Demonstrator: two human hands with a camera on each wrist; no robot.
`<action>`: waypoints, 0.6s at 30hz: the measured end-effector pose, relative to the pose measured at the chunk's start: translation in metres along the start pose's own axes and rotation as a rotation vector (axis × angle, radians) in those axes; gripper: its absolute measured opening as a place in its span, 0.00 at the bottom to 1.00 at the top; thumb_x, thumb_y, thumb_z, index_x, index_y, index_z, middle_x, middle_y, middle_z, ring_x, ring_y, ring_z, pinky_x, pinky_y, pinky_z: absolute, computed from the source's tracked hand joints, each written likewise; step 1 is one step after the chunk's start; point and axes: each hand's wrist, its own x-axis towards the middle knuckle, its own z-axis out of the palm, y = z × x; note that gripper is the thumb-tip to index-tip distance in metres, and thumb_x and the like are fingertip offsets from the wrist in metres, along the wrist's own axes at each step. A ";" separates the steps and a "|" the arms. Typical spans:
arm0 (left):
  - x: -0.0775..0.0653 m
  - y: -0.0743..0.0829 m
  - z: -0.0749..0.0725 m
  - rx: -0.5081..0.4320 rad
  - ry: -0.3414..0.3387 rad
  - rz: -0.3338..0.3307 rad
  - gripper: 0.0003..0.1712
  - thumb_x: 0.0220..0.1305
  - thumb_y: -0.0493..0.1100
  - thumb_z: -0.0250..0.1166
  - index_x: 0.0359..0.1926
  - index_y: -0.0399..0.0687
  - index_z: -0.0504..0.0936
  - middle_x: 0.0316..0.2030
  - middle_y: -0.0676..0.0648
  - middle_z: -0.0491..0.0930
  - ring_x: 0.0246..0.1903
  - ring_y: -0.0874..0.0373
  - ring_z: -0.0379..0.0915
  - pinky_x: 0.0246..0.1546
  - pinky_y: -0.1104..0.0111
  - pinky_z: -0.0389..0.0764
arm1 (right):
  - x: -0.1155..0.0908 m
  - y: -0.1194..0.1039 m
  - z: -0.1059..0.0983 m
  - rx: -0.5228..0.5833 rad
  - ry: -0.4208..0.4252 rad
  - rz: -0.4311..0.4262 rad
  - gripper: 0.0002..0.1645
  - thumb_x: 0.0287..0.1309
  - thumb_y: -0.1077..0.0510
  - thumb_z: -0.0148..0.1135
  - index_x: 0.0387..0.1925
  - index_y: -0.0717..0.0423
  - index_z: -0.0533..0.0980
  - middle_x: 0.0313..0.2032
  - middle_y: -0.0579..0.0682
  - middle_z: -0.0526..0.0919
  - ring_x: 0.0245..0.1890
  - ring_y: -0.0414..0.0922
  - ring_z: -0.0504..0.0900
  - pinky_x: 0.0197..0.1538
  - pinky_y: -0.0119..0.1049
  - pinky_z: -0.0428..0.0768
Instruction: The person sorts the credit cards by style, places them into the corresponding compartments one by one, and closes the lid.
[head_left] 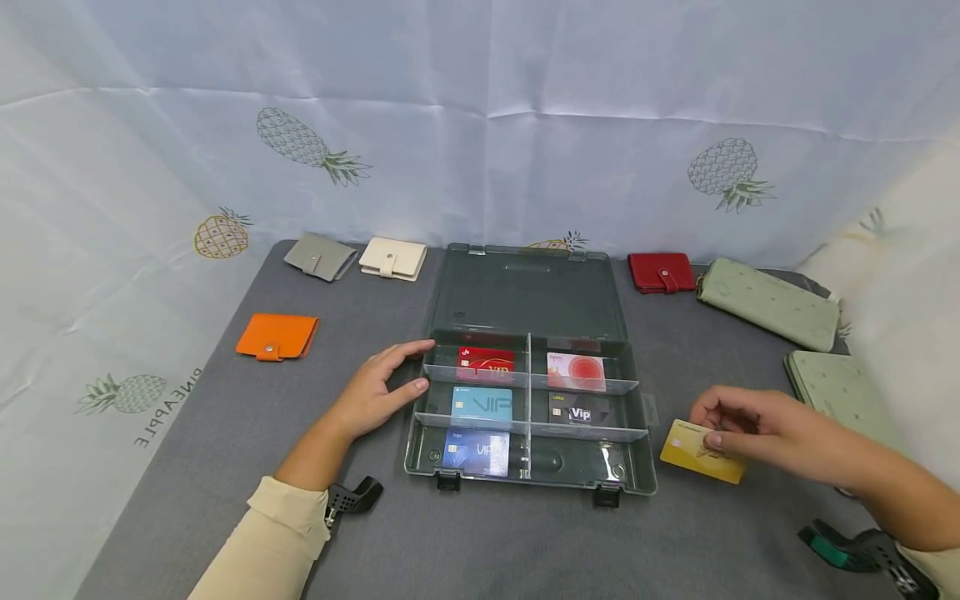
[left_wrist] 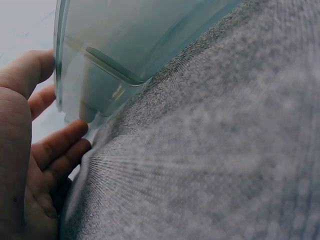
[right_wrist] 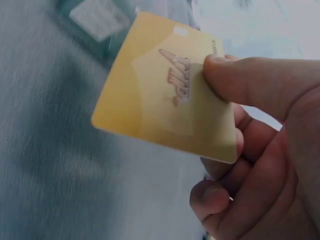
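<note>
My right hand [head_left: 772, 433] pinches a yellow VIP card [head_left: 693, 450] between thumb and fingers, just right of the box. In the right wrist view the card [right_wrist: 160, 90] is tilted, its printed face towards the camera. My left hand [head_left: 378, 392] rests its thumb and fingertips against the left side of a dark see-through divided box [head_left: 645, 467], its fingers fairly straight. In the box's left column lie a red card [head_left: 486, 360], a light blue card [head_left: 480, 404] and a dark blue card [head_left: 474, 452]. The right column holds a pink-and-white card [head_left: 576, 371] above a black card [head_left: 573, 410].
The box's lid [head_left: 528, 292] lies folded back. Grey [head_left: 318, 256], cream [head_left: 393, 258] and orange [head_left: 276, 335] card holders lie to the left. A red card holder [head_left: 662, 272] and two pale green wallets [head_left: 772, 302] lie to the right. A pineapple-print curtain [head_left: 480, 167] hangs behind the grey table.
</note>
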 end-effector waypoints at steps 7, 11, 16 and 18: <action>0.000 -0.001 0.000 0.003 0.008 0.007 0.33 0.71 0.46 0.70 0.75 0.53 0.76 0.68 0.47 0.79 0.67 0.48 0.74 0.68 0.45 0.68 | 0.035 -0.016 0.016 0.067 -0.029 -0.016 0.15 0.72 0.68 0.66 0.51 0.47 0.80 0.35 0.43 0.84 0.29 0.42 0.77 0.29 0.35 0.78; 0.000 0.000 0.000 0.003 0.007 0.007 0.33 0.71 0.46 0.70 0.75 0.53 0.76 0.68 0.47 0.79 0.67 0.48 0.74 0.69 0.46 0.68 | 0.053 -0.021 0.028 0.065 -0.043 -0.017 0.12 0.72 0.65 0.68 0.50 0.46 0.81 0.35 0.42 0.84 0.28 0.42 0.77 0.29 0.35 0.78; 0.001 0.001 -0.001 0.003 0.003 0.002 0.33 0.71 0.46 0.70 0.75 0.53 0.76 0.68 0.47 0.79 0.67 0.48 0.74 0.69 0.46 0.68 | 0.069 -0.027 0.043 0.058 -0.039 -0.025 0.10 0.71 0.62 0.70 0.49 0.45 0.83 0.34 0.41 0.85 0.27 0.41 0.76 0.30 0.33 0.79; 0.001 0.001 -0.001 0.003 0.002 0.001 0.33 0.71 0.46 0.70 0.75 0.53 0.76 0.68 0.47 0.79 0.67 0.48 0.74 0.69 0.46 0.68 | 0.074 -0.029 0.049 0.058 -0.034 -0.038 0.10 0.71 0.62 0.70 0.49 0.45 0.84 0.35 0.41 0.86 0.28 0.40 0.78 0.31 0.33 0.80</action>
